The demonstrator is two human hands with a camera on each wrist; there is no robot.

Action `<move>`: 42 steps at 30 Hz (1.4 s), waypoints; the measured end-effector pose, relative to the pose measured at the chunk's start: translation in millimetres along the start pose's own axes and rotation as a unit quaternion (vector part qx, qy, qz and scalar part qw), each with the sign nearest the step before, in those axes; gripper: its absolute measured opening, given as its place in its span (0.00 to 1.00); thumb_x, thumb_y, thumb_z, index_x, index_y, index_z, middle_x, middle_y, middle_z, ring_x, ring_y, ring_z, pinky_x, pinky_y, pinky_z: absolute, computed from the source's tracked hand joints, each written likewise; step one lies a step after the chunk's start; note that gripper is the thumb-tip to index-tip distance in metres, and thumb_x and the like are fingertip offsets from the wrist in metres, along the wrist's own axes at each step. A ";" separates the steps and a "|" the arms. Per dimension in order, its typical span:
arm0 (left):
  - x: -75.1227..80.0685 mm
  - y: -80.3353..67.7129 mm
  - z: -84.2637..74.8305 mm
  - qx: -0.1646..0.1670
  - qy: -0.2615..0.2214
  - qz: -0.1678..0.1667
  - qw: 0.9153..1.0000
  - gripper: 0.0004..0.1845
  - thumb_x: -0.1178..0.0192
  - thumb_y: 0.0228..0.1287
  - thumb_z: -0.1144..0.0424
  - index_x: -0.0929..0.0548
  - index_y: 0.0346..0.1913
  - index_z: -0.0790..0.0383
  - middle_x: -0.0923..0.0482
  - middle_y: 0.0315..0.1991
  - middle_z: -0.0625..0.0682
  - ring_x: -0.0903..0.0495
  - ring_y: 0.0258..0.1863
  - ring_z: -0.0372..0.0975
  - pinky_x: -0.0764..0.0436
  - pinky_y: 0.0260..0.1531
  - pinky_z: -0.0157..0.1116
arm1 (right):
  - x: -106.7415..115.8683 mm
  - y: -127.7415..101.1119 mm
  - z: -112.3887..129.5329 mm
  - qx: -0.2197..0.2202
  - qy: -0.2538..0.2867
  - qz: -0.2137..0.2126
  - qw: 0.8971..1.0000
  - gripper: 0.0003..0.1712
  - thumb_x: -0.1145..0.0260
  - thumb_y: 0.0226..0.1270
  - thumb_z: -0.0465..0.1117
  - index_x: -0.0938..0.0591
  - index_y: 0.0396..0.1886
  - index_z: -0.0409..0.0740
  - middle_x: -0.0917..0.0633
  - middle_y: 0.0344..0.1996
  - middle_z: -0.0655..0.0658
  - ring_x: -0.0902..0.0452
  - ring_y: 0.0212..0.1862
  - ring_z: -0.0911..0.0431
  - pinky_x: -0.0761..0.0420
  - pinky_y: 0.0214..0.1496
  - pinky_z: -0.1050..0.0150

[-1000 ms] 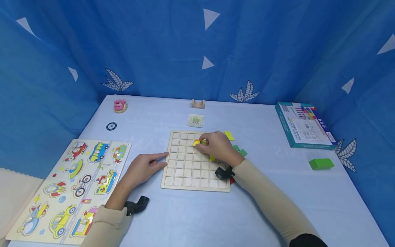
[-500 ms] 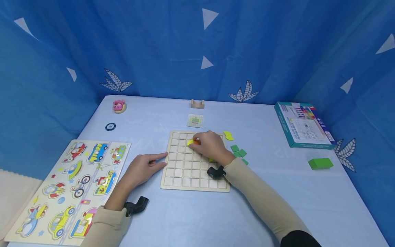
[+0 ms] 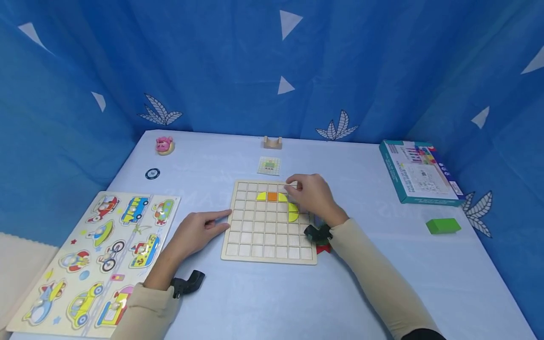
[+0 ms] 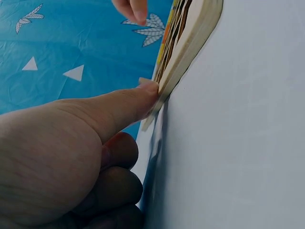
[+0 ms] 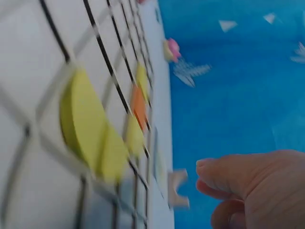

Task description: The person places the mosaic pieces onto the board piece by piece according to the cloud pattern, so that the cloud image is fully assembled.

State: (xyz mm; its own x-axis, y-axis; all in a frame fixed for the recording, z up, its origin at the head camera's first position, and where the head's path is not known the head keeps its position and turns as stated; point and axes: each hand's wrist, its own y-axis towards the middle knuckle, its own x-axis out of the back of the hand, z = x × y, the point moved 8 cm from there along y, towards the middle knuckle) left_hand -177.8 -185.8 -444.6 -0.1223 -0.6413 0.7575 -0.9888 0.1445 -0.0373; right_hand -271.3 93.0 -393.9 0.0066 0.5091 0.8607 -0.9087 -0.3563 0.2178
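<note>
My left hand [image 3: 196, 232] touches the left edge of a wooden grid board [image 3: 250, 252] with thumb and index finger apart; in the left wrist view its thumb [image 4: 124, 105] presses the board's side. In one row of the board lie a yellow rounded piece [image 3: 261, 196], an orange square [image 3: 272, 196] and another yellow rounded piece [image 3: 282, 197]. Below them, to the right, sit more yellow pieces [image 3: 293, 212]. My right hand [image 3: 313, 197] hovers over the board's far right corner, fingers loosely bent, nothing visible in them. The right wrist view [image 5: 252, 183] shows that hand apart from the pieces.
A pattern card [image 3: 269, 165] and a small wooden stand [image 3: 272, 142] are behind the board. A red piece [image 3: 323, 248] shows by its right edge. A vehicle puzzle [image 3: 97, 264] lies left; a green block [image 3: 443, 225] and a box [image 3: 420, 172] are right.
My right hand has let go of the yellow rounded piece, now lying beside the orange square, and moved right. It now covers the loose green and yellow pieces. The left hand stays put.
</note>
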 end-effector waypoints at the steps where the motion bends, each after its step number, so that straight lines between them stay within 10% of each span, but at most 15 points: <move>1: 0.2 0.2 -0.4 -0.001 0.000 0.000 1.000 0.22 0.30 0.67 0.51 0.15 0.63 0.46 0.35 0.15 0.44 0.38 0.16 0.38 0.37 0.19 0.35 | 7.1 -2.0 -9.4 -0.010 0.005 -0.005 1.000 0.12 0.29 0.70 0.48 0.10 0.47 0.47 0.27 0.14 0.52 0.34 0.19 0.55 0.35 0.24 0.60; 13: 1.4 0.1 -1.0 0.001 0.004 0.003 1.000 0.23 0.30 0.67 0.50 0.15 0.63 0.47 0.36 0.15 0.44 0.38 0.16 0.38 0.38 0.19 0.35 | 25.8 -21.9 -100.3 -0.134 0.041 0.096 0.985 0.13 0.30 0.70 0.45 0.12 0.51 0.48 0.27 0.19 0.45 0.31 0.25 0.49 0.34 0.26 0.59; 28: 2.2 -1.5 -2.4 -0.002 0.001 0.004 1.000 0.23 0.31 0.67 0.51 0.15 0.64 0.48 0.36 0.15 0.45 0.38 0.16 0.38 0.38 0.18 0.35 | 17.3 -18.4 -103.4 -0.144 0.050 0.097 0.984 0.17 0.27 0.68 0.48 0.14 0.54 0.50 0.26 0.21 0.44 0.29 0.26 0.49 0.30 0.26 0.61; 42: 0.9 -0.4 -2.3 -0.003 0.006 0.000 1.000 0.23 0.30 0.67 0.51 0.15 0.63 0.47 0.36 0.15 0.44 0.38 0.15 0.37 0.37 0.19 0.35 | 18.9 -20.2 -105.3 -0.148 -0.024 0.103 0.983 0.19 0.26 0.63 0.58 0.15 0.37 0.48 0.22 0.23 0.47 0.26 0.31 0.51 0.28 0.29 0.60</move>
State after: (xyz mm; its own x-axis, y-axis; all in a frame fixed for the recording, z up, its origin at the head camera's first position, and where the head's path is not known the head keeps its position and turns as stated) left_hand -177.3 -184.8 -442.5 -0.1219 -0.6327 0.7648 -0.9881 0.1501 -0.0333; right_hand -296.8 192.4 -430.5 -0.1775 0.4095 0.8949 -0.9742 -0.2017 -0.1009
